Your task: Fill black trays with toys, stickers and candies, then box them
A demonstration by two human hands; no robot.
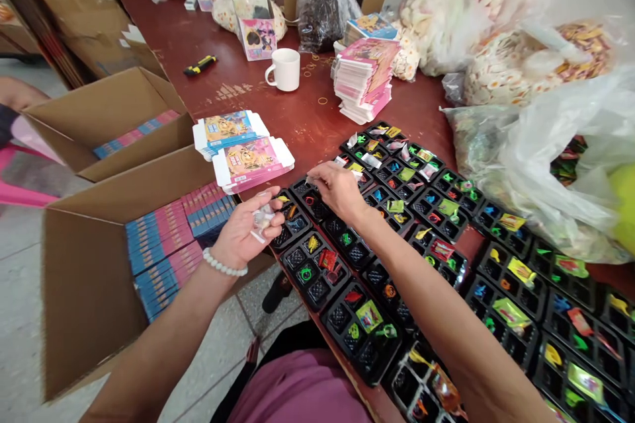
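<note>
My left hand [251,228], with a beaded bracelet at the wrist, is palm up near the table's front edge. Several small clear packets with whitish contents [262,218] lie in its curled fingers. My right hand [340,188] reaches over a black compartment tray [310,195], its fingers pinched on a small clear packet [311,180]. Rows of black trays [360,330] cover the right part of the table, holding small coloured toys and sachets. Some trays at the back also hold whitish packets [371,160].
Flattened printed boxes [253,162] lie left of the trays. Behind are a white mug [286,70], a stack of pink boxes [364,79] and a yellow cutter [201,65]. Open cartons [89,297] stand at left; filled plastic bags [540,178] line the right back.
</note>
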